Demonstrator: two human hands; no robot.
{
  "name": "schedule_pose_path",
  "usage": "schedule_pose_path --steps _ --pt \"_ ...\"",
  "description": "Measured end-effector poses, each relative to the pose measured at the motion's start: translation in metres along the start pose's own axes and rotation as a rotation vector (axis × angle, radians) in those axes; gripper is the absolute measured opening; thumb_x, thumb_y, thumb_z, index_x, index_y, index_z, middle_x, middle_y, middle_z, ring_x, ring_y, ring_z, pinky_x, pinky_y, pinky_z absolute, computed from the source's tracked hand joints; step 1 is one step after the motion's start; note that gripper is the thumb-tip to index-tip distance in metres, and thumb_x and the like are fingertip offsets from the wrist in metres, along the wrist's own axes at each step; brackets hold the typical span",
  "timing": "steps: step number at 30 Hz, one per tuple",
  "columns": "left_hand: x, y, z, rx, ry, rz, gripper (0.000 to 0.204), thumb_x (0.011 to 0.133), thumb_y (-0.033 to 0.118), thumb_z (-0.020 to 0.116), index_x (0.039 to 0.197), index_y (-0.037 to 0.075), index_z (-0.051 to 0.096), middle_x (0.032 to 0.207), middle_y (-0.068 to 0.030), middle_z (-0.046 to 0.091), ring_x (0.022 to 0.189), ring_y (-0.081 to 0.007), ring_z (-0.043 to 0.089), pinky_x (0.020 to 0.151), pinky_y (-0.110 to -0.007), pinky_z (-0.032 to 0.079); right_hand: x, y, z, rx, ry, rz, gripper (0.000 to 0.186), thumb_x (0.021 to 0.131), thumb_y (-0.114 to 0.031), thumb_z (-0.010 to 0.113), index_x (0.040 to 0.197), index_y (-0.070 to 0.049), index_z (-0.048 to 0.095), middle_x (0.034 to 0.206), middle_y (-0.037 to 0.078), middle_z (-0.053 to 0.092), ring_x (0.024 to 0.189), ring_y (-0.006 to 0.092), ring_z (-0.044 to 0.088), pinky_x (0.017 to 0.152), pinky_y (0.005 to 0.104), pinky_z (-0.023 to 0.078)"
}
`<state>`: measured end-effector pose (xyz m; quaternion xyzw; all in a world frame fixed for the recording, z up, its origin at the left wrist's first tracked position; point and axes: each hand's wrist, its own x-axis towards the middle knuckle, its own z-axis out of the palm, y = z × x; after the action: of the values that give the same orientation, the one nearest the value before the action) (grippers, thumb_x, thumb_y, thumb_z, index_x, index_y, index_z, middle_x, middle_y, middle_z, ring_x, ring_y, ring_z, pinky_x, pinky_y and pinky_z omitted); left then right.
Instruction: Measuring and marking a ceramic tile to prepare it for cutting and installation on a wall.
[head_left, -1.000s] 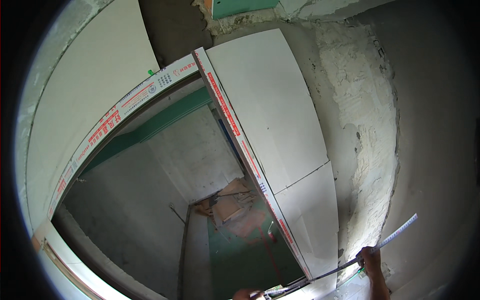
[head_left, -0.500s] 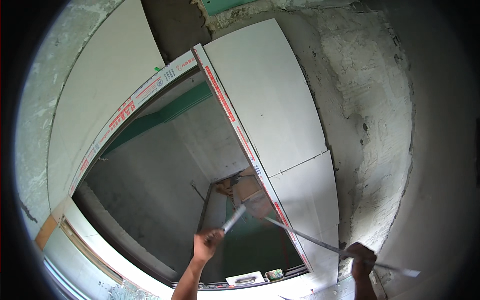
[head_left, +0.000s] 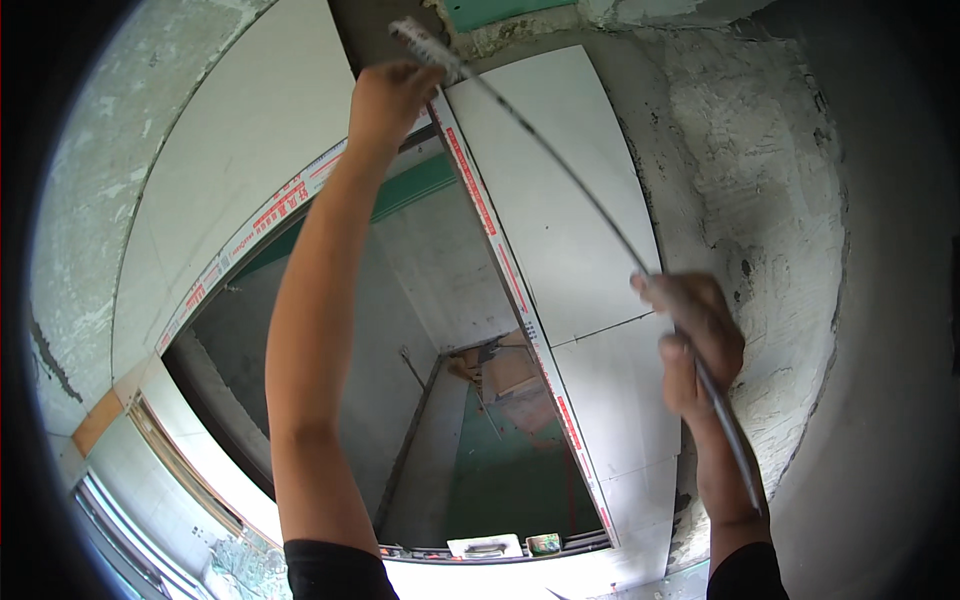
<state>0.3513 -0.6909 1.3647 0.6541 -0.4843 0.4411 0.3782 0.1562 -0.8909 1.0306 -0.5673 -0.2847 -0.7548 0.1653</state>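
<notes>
My left hand (head_left: pixel 395 90) is raised to the top corner of the printed opening frame (head_left: pixel 468 175). Its fingers are closed on a whitish, blurred piece (head_left: pixel 420 42) with print on it. From there a long thin dark strip (head_left: pixel 560 165) slants down across the white wall panel (head_left: pixel 560 230); whether the two are one piece I cannot tell. My right hand (head_left: pixel 705 335) is closed round the strip lower down, to the right of the panel. Past that hand the strip's lower end (head_left: pixel 740 455) runs along my right forearm.
Rough bare plaster (head_left: pixel 745 190) lies right of the panels. Inside the opening, a brown carton (head_left: pixel 510 370) rests on the floor beyond. A white float-like tool (head_left: pixel 485 547) and a small box (head_left: pixel 543 544) sit on the sill. Another white panel (head_left: pixel 230 150) covers the wall at left.
Both hands have risen from low in front of the opening, the left up to the frame's top corner. The strip has swung from nearly level to steeply slanted.
</notes>
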Motion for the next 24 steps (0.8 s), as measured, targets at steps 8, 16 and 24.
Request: schedule_pose_path --steps 8,16,24 --pt "0.063 -0.020 -0.011 0.086 -0.222 -0.109 0.028 0.098 0.028 0.079 0.104 0.001 0.083 0.088 -0.0065 0.079 0.075 -0.0154 0.072 0.076 -0.032 0.063 0.024 0.030 -0.012 -0.013 0.000 0.022 0.037 0.114 -0.025 0.058 0.136 0.000 0.075 0.122 0.015 0.079 0.102 0.0263 0.074 0.084 0.0379 0.061" --pt "0.063 -0.013 -0.011 0.033 -0.255 -0.157 0.031 0.099 0.031 0.082 0.109 0.002 0.084 0.090 -0.0050 0.078 0.077 -0.0154 0.069 0.076 -0.032 0.061 0.015 0.038 -0.020 -0.022 -0.016 0.014 0.036 0.113 -0.023 0.059 0.135 -0.001 0.076 0.120 0.015 0.079 0.101 0.0259 0.073 0.083 0.0363 0.060" --pt "0.057 -0.016 -0.010 0.100 -0.294 -0.121 0.027 0.098 0.030 0.086 0.105 0.004 0.087 0.081 0.0005 0.072 0.075 -0.0119 0.059 0.068 -0.031 0.048 0.010 0.043 -0.021 -0.010 -0.003 0.009 0.036 0.112 -0.023 0.061 0.138 -0.002 0.075 0.117 0.015 0.078 0.098 0.0247 0.073 0.080 0.0369 0.060"
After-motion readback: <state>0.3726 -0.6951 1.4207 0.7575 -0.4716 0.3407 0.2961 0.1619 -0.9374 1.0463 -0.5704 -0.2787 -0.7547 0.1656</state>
